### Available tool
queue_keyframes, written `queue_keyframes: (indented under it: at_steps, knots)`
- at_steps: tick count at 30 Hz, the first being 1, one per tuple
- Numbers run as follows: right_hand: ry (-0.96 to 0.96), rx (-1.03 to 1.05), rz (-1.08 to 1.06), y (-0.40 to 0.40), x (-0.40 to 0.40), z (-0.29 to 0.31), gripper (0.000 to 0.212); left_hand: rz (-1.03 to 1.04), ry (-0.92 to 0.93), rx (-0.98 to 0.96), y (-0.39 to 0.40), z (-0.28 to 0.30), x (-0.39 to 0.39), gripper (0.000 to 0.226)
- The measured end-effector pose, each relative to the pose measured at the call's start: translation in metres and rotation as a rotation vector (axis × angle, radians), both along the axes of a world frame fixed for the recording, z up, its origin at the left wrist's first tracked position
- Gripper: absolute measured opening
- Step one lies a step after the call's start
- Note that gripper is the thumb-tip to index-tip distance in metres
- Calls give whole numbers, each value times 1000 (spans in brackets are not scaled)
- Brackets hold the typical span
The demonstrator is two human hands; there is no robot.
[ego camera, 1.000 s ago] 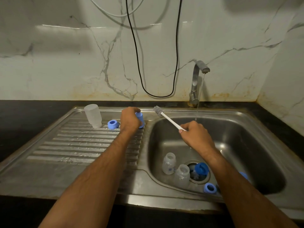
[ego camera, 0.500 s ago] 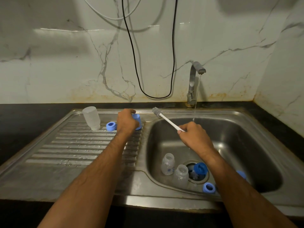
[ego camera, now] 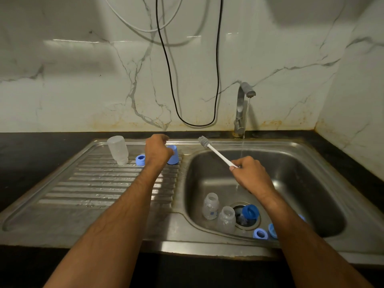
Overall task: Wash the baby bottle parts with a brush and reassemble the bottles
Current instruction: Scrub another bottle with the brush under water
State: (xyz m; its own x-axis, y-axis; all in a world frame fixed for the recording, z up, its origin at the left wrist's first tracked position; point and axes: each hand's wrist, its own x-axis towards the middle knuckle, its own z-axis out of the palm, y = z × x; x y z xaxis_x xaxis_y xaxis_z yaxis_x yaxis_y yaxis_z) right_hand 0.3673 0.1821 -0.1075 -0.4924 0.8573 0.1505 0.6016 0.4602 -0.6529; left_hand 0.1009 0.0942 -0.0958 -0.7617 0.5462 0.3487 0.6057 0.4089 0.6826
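My left hand (ego camera: 156, 150) curls around a light blue bottle cap (ego camera: 173, 155) that stands on the steel drainboard (ego camera: 104, 183). Left of it lie a blue screw ring (ego camera: 140, 160) and an upturned clear bottle (ego camera: 117, 149). My right hand (ego camera: 250, 173) grips the white handle of a bottle brush (ego camera: 209, 146) over the sink basin (ego camera: 301, 183), bristles pointing up and left. In the basin stand two clear bottles (ego camera: 211, 205) (ego camera: 226, 219), with a dark blue cap (ego camera: 250, 212) over the drain and two blue rings (ego camera: 259, 233) (ego camera: 272, 230) near the front wall.
A tap (ego camera: 242, 104) at the back runs a thin stream of water into the basin. Black and white cables (ego camera: 166, 59) hang down the marble wall. Dark counter (ego camera: 31, 154) surrounds the sink, and a side wall (ego camera: 357, 100) closes the right.
The left hand has stayed on the blue cap at the back of the drainboard. The right hand holds the brush in nearly the same place. The view shifted slightly.
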Motion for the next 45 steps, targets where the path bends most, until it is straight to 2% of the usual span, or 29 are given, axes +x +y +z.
queue_keyframes:
  at_steps: [5, 13, 19, 24, 29, 34, 38, 45]
  knots:
    - [-15, 1, -46, 2, 21, 7, 27, 13, -15, 63, -2, 6, 22, 48]
    - [-59, 12, -106, 9, 70, 12, 22, -105, -55, 33, 20, -13, 80, 47]
    - [-122, -4, -132, 19, 98, 5, 20, -262, -39, -201, 37, -36, 110, 44]
    - [-164, -4, -122, 30, 108, 3, 16, -297, -44, -347, 46, -51, 124, 46]
    - [-188, -27, -114, 38, 106, -3, 18, -348, -58, -588, 51, -62, 123, 42]
    - [-188, -75, -106, 44, 104, -15, 19, -375, -74, -803, 52, -66, 126, 48]
    - [-185, -98, -105, 48, 102, -19, 21, -380, -89, -879, 55, -66, 130, 51]
    - [-180, -86, -102, 48, 103, -18, 23, -428, 1, -936, 57, -75, 125, 59]
